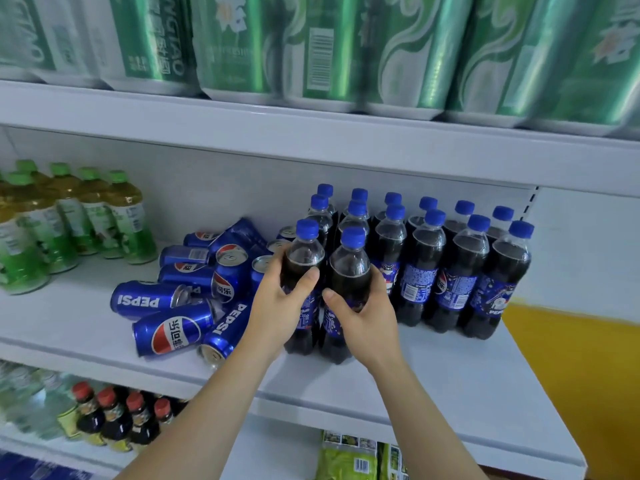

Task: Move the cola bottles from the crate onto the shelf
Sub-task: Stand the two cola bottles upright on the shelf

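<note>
While two cola bottles stand upright at the front of the white middle shelf point(450, 382), each is held by one hand. The left bottle point(304, 258) is gripped by the left hand point(277, 306), whose fingers curl round its body at label height with the thumb laid across the front. The right bottle point(349, 268) is clasped the same way by the right hand point(363, 317). These two bottles are set touching one another, and both bases appear to rest on the shelf surface. Dark cola is seen up to the shoulder of each, under a blue cap.

Just behind and to the right, a block of matching bottles point(446, 268) is ranked in rows, all upright, capped in blue and filled with the same dark drink; its rightmost bottle is placed near the shelf end.

To the left of the held pair, a loose heap of blue cola cans point(194, 299) is strewn on the same shelf, most lying on their sides. Farther left, green-capped tea bottles point(69, 220) with amber liquid are lined up upright.

On the upper shelf, green cans point(311, 50) are stacked. On the lower shelf, red-capped dark bottles point(114, 420) are kept beside pale green ones. No crate is seen.
</note>
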### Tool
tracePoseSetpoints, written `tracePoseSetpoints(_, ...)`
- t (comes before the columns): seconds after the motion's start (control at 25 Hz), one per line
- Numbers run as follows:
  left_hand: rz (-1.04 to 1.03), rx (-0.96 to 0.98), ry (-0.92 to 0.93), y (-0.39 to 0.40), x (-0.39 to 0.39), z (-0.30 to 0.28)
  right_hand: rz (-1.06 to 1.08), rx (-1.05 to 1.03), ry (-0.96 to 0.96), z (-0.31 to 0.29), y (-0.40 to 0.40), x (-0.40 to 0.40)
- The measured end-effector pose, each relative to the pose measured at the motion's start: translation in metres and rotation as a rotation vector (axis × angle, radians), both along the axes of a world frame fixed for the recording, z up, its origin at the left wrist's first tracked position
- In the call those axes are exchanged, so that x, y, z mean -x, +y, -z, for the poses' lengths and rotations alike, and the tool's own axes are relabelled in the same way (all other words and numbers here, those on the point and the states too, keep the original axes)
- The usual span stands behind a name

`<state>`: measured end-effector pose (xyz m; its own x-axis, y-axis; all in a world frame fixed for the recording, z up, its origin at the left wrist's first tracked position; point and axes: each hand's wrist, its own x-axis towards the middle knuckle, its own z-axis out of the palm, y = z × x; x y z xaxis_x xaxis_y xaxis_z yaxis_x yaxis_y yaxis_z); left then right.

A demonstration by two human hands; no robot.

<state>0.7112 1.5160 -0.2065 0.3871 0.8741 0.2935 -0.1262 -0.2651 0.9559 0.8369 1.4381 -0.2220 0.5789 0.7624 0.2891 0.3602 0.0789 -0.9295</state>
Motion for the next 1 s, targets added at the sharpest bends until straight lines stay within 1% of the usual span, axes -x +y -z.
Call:
tracePoseSetpoints(0.08,0.017,-0.008,0.036,0.005,0.003,0.002,0.033,0.014,-0.003,0.002,0.002,0.004)
tracePoseSetpoints(0.24,0.021,-0.085,0.164,0.007,0.011,0.003,0.08,0.024,-0.019,0.005,0.004,0.013)
tracePoseSetpoints(0.32,-0.006,-0.144,0.264,0.008,0.016,0.007,0.108,0.076,-0.06,0.01,0.003,0.016)
tracePoseSetpoints(0.4,-0.034,-0.213,0.456,0.007,0.023,0.014,0.145,0.164,-0.128,0.018,-0.001,0.02)
tracePoseSetpoints(0.52,-0.102,-0.329,0.851,0.001,0.031,0.03,0.181,0.34,-0.241,0.033,-0.01,0.024)
tracePoseSetpoints(0.56,-0.11,-0.356,0.933,-0.001,0.033,0.036,0.176,0.397,-0.268,0.036,-0.012,0.025)
tracePoseSetpoints(0.6,-0.113,-0.361,0.973,-0.003,0.033,0.041,0.175,0.447,-0.29,0.039,-0.014,0.027)
tracePoseSetpoints(0.72,-0.118,-0.317,0.967,-0.002,0.029,0.048,0.209,0.491,-0.337,0.046,-0.014,0.028)
tracePoseSetpoints(0.84,-0.138,-0.301,0.958,0.004,0.02,0.05,0.253,0.489,-0.324,0.049,-0.007,0.024)
tracePoseSetpoints(1.0,-0.15,-0.282,0.912,0.011,0.011,0.052,0.259,0.486,-0.334,0.05,0.005,0.019)
